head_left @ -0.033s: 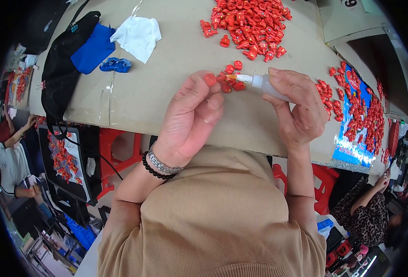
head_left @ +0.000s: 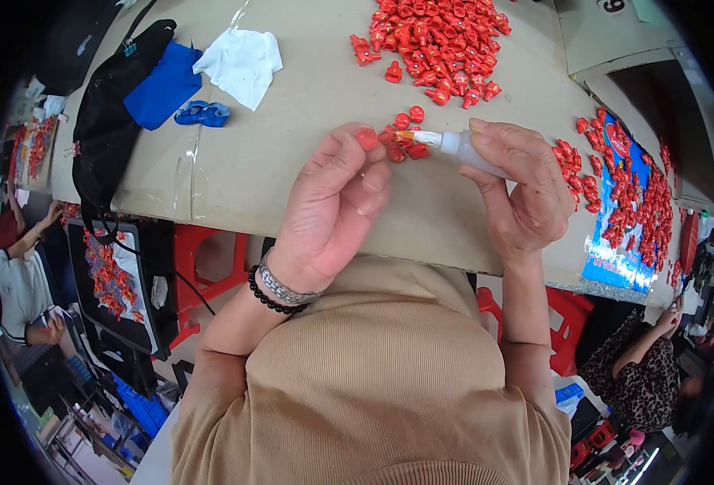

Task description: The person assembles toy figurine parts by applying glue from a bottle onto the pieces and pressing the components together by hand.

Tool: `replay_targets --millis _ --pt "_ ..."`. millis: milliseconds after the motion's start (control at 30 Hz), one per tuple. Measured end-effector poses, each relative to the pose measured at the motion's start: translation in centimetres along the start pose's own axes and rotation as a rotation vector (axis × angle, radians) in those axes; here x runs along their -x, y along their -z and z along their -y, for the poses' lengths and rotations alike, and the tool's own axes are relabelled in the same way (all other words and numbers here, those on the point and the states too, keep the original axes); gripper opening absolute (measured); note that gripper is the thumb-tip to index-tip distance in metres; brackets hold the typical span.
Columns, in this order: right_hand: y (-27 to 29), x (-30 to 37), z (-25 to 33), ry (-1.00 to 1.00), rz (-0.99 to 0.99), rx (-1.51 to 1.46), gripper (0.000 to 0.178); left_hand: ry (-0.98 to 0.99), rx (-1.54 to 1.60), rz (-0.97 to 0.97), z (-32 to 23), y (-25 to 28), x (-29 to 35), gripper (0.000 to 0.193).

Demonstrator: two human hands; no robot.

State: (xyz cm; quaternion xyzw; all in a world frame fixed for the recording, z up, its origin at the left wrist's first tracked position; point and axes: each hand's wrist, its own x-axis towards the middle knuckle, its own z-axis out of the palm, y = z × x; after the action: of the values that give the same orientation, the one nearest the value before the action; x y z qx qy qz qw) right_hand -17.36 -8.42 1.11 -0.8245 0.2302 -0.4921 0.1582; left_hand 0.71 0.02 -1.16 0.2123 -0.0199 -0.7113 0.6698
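Pinches small red piece [head_left: 367, 139] in loosely curled left hand [head_left: 333, 194]; grips whitish bottle [head_left: 476, 155] in half-closed right hand [head_left: 531, 182], points its tip [head_left: 428, 138] leftward over table [head_left: 438, 206].

Your shirt [head_left: 373, 380] is tan with fine ribbing; your bottle [head_left: 464, 147], milky white; your held piece [head_left: 367, 139], red. Your beaded bracelet [head_left: 261, 296] is black. A co-worker's top [head_left: 644, 376] shows leopard spots.

A beige table [head_left: 308, 89] bears a large heap of small red parts [head_left: 446, 48], a smaller cluster [head_left: 402, 120] nearer, and others around a blue sheet [head_left: 602, 263] at right. At left lie a white cloth [head_left: 240, 65] and a blue cloth [head_left: 163, 85].
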Motion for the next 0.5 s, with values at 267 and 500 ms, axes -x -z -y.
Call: replay_targets --millis 267,500 --pt "-0.32 0.04 -0.16 0.037 -0.020 -0.005 0.030 -0.027 -0.096 -0.013 0.01 -0.32 0.12 0.017" --pt "-0.24 -0.01 -0.11 0.050 0.016 0.027 0.029 -0.058 -0.124 0.013 0.04 -0.26 0.02 0.017"
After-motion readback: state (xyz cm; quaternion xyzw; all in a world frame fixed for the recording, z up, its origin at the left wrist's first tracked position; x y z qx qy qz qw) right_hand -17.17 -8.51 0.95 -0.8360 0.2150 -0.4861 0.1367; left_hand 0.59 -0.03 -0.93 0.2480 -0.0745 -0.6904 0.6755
